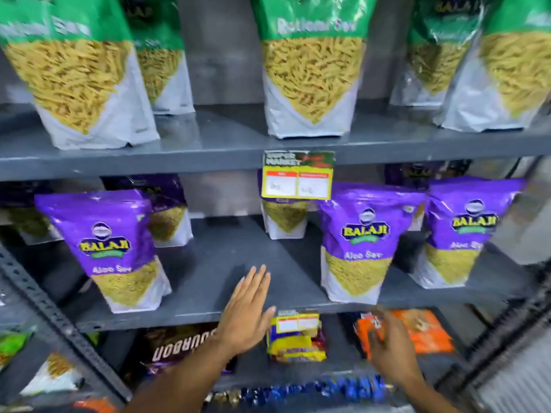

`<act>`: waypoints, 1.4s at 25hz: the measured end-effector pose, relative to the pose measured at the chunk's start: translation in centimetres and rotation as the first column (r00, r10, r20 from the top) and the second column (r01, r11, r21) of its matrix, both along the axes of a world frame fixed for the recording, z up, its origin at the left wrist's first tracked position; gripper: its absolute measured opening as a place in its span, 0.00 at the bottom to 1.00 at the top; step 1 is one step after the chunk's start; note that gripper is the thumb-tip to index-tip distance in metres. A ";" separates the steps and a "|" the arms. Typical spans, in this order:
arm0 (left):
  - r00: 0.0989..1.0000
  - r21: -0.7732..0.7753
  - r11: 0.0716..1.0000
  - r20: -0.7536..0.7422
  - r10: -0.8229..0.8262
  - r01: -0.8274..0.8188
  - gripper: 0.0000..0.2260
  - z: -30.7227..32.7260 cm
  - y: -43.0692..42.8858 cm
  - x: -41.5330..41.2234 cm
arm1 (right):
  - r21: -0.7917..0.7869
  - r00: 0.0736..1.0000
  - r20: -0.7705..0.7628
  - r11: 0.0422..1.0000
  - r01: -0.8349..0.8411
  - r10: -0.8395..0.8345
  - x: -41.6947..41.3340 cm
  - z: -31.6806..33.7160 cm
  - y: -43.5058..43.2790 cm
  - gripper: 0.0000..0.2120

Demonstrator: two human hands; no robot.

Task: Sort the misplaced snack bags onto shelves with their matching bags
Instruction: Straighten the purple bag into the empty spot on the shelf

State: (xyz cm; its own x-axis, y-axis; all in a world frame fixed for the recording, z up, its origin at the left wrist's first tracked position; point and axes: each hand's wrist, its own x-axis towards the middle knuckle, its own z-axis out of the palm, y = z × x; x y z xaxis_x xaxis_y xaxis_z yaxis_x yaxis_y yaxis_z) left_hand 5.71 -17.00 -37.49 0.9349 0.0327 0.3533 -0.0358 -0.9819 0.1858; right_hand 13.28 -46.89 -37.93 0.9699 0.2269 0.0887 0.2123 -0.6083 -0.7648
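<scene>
Green Ratlami Sev bags (313, 76) stand along the top shelf (208, 156), and purple Aloo Sev bags (357, 242) stand on the middle shelf (208, 311), with a gap between them at the centre. The left hand (247, 317) is spread flat, fingers together, empty, raised in front of the middle shelf's front edge. The right hand (390, 347) is blurred, reaching at the orange packet (426, 332) on the lower shelf; whether it grips the packet I cannot tell. Yellow packets (295, 344) lie between the hands, under a price tag (298, 323)
</scene>
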 end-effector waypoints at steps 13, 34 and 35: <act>0.967 -0.729 0.673 -0.241 -0.082 -0.125 0.35 2.4 -11.8 9.9 | -0.100 0.956 -0.142 0.957 -0.273 0.258 12.8 0.6 -4.2 0.32; 0.971 -0.878 0.414 -0.221 0.091 -0.239 0.24 0.7 -2.9 5.3 | -0.159 0.917 -0.223 0.916 -0.370 0.331 8.4 2.3 7.4 0.22; 0.972 -0.877 0.418 -0.221 0.083 -0.235 0.24 0.6 -2.7 5.3 | -0.153 0.917 -0.224 0.917 -0.368 0.330 8.5 2.1 7.5 0.22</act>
